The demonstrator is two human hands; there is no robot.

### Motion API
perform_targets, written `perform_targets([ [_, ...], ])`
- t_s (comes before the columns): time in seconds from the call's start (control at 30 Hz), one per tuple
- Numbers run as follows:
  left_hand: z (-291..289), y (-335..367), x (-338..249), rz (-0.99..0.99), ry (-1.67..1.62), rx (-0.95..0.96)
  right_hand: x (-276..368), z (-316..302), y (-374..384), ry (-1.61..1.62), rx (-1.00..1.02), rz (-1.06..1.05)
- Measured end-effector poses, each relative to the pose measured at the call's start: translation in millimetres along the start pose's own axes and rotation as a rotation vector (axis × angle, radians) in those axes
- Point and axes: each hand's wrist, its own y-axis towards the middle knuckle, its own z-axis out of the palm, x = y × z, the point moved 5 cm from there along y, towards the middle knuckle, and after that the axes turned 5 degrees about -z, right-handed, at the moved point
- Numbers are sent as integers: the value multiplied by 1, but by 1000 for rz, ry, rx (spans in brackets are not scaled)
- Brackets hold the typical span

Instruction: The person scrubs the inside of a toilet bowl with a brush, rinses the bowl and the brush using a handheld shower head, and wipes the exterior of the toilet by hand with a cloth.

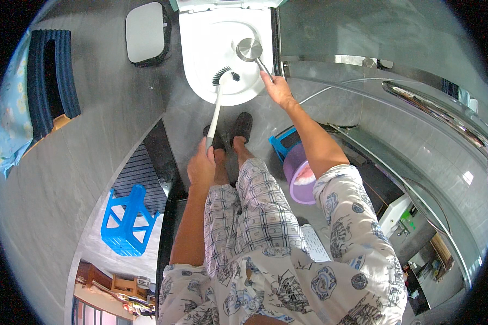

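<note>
My left hand [201, 164] is closed around the grey grip of a long white toilet brush [216, 115]. The brush's black bristles rest in the white toilet bowl [192, 70], close to its front rim. My right hand [278, 90] grips the handle of a round silver shower head [249, 50]. This metal head is over the right side of the bowl, its brushed round back toward me. I cannot make out whether water is flowing. The toilet's lid and seat are raised at the far edge.
A grey-white bin [145, 33] stands left of the toilet. Dark slippers [243, 128] are on my feet. At right are a purple bucket [295, 168], a blue stool [281, 144] and a chrome bar [434, 108]. Another blue stool [126, 230] stands beyond the doorway. A dark blue rack [37, 81] holds cloth.
</note>
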Motion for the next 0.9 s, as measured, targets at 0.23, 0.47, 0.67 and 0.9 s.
perform_targets([
  [0.23, -36, 26, -69, 171, 145, 94, 12, -18, -6, -1, -54, 6],
  [0.47, -30, 110, -143, 63, -244, 389, 20, -43, 4, -73, -159, -52],
  [0.67, -43, 99, -146, -76, -682, 518, 31, -48, 0, -204, -102, -250],
  [0.9, -5, 66, -116, -265, -760, 620, 40, -47, -15, -295, 42, -331],
])
